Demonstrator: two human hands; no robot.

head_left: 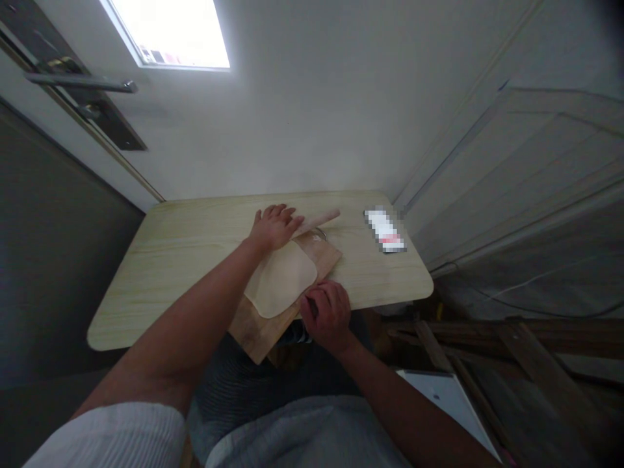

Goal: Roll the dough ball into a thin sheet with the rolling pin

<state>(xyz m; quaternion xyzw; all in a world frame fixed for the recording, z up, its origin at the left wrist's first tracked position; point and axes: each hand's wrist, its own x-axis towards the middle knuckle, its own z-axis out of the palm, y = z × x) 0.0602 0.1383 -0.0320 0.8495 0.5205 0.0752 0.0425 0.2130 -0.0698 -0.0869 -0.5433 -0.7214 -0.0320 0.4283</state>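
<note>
A flat sheet of pale dough (285, 279) covers much of a wooden cutting board (253, 331), which lies askew and juts past the table's front edge. At the far edge of the dough, my left hand (275, 226) rests palm down on a rolling pin (322, 221), its fingers stretched and spread. The pin's right end sticks out beyond the hand; the rest is hidden under it. My right hand (329, 313) is curled against the board's right edge, near the dough. What its fingers hold, if anything, is hidden.
A light wood-patterned table (185, 240) stands against a white door with a metal handle (80, 82). A blurred-out phone-like object (385, 229) lies at its right end. A metal ring (320, 233) shows at the board's far corner. Wooden slats (531, 364) stand at lower right.
</note>
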